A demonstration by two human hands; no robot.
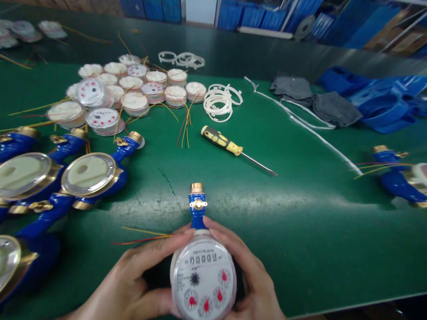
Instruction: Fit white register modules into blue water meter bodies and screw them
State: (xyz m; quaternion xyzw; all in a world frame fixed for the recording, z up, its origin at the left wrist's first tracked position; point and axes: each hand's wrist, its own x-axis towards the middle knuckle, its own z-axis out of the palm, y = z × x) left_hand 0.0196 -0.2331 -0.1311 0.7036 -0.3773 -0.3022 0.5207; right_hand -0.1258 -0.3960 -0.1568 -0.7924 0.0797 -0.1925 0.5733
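Between my two hands, near the front of the table, is a water meter dial (204,278) with a white face, several red pointers and a row of black digits. It sits on a blue meter body whose neck (197,209) with a brass end points away from me. My left hand (147,275) is wrapped round the dial's left side, and my right hand (248,275) round its right side. Yellow and red wires (147,235) stick out to the left above my left hand. The lower part of the body is hidden by the dial and hands.
Several blue meter bodies (90,175) stand on the left. Behind them are several loose dials (103,119) with wires. White plastic rings (218,104), a screwdriver (223,141), grey cloths (335,108), blue plastic parts (387,104) and another meter (393,173) lie on the green table (316,240).
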